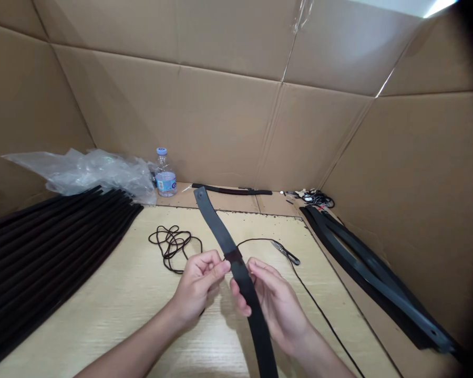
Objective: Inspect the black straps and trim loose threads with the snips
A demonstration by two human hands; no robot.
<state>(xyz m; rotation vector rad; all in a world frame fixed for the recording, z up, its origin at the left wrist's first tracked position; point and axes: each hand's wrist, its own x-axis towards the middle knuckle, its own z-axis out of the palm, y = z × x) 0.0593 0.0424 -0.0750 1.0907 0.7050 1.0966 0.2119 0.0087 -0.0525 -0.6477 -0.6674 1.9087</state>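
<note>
Head camera looked down on a black rubber strap (213, 223) held upright across the middle of a pale wood-grain tabletop (102, 320), its holed upper end tilted away from the person and its lower end running out of frame. A brown band (233, 255) wrapped the strap at about the height of the fingertips. The left hand (197, 286) was pinched narrow at the strap's edge, just below the brown band, while the right hand (278, 310) curled around the strap lower down, holding it against the fingers.

Left of the strap lay a coiled black cord (173, 247), and a thin length of cord (319, 304) passed to its right near a small metal tool (286, 252). Farther left sat a stack of long black straps (55, 247), with a crumpled plastic bag (98, 176) and a water bottle (165, 173) beyond. More black straps (372, 273) leaned on the right, against a cardboard wall (220, 121).
</note>
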